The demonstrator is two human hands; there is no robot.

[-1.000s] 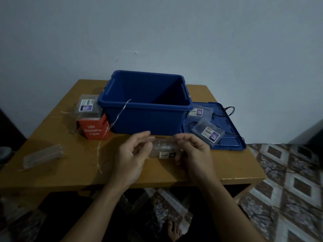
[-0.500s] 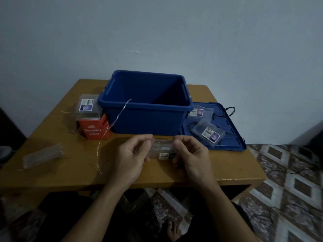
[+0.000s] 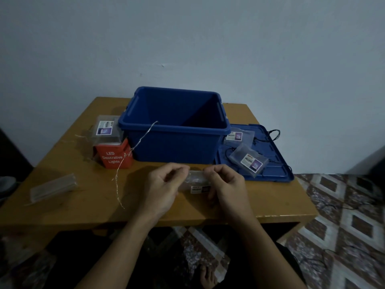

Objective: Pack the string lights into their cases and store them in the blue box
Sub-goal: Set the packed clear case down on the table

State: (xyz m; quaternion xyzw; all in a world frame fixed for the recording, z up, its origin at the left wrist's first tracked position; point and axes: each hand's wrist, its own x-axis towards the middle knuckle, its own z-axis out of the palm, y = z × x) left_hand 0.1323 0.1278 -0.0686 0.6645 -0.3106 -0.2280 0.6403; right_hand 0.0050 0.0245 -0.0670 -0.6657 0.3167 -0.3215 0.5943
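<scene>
Between my hands is a clear plastic case with lights inside and a small label on its front. My left hand pinches its left end and my right hand grips its right end, just above the table near the front edge. The open blue box stands right behind my hands. A thin silvery string light hangs from the box's front rim down to the table on the left.
A red carton marked LED Decorative Lights sits left of the box with a clear labelled case on it. Another clear case lies at the far left. The blue lid on the right holds two labelled cases and black wires.
My fingers have curled tighter round the two ends of the clear case, and my hands have drawn slightly closer together. Nothing else on the table has moved.
</scene>
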